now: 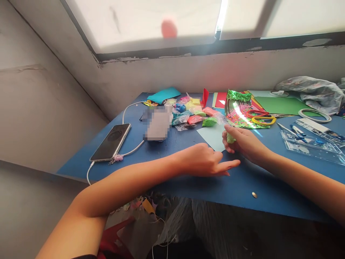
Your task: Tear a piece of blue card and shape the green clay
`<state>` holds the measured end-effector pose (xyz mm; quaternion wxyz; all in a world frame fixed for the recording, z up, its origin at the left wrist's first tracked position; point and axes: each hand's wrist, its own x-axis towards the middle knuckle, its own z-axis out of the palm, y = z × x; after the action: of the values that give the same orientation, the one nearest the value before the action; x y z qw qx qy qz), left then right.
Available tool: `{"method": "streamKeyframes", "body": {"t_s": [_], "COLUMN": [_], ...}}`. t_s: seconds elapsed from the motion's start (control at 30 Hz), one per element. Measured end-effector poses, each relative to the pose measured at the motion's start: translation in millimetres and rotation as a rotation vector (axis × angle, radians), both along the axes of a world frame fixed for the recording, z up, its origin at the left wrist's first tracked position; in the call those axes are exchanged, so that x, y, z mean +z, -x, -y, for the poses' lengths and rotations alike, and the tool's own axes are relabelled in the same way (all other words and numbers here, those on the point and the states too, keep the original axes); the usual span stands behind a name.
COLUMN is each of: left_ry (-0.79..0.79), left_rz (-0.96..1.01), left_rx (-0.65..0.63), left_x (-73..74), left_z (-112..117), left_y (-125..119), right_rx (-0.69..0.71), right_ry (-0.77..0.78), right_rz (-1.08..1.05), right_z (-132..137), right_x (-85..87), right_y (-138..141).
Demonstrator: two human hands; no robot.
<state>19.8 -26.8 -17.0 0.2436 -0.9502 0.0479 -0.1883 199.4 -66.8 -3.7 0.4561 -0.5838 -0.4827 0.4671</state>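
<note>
My right hand (244,142) is closed around a small lump of light green clay (230,137) at the near edge of a pale blue paper sheet (212,136) on the blue table (188,180). My left hand (207,160) rests on the table just in front of the paper, its index finger stretched out to the right and the other fingers curled under. Several small packets of coloured clay (192,111) lie behind the paper.
A phone (111,142) on a white cable lies at the left, a blurred object (157,124) beside it. Scissors (260,117) rest on a patterned packet (239,109). Coloured paper sheets (280,105), tape rolls (314,115), a clear pencil case (309,144) and a plastic bag (312,93) fill the right.
</note>
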Motion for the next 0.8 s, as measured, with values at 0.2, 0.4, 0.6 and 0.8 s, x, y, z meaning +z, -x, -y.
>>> {"method": "streamKeyframes", "body": {"t_s": [0.2,0.4,0.6,0.8], "left_ry": [-0.023,0.041,-0.017,0.202], "left_rz": [0.192,0.322,0.287,0.550], "left_rx": [-0.116,-0.105,0.050,0.442], "left_x": [10.0,1.2,24.6,36.9], "left_z": [3,-11,-14,-6], "left_y": [1,3,13,106], "right_rx": [-0.032,0.067,0.115,0.154], "right_ry": [0.028,0.000,-0.013,0.024], "right_rz": [-0.176,-0.014,0.176,0.190], "right_z": [-5,-3,-4,-4], "right_x": [1.1,-1.6,-2.9,-1.8], "right_y": [-4,-6,-2,-3]}}
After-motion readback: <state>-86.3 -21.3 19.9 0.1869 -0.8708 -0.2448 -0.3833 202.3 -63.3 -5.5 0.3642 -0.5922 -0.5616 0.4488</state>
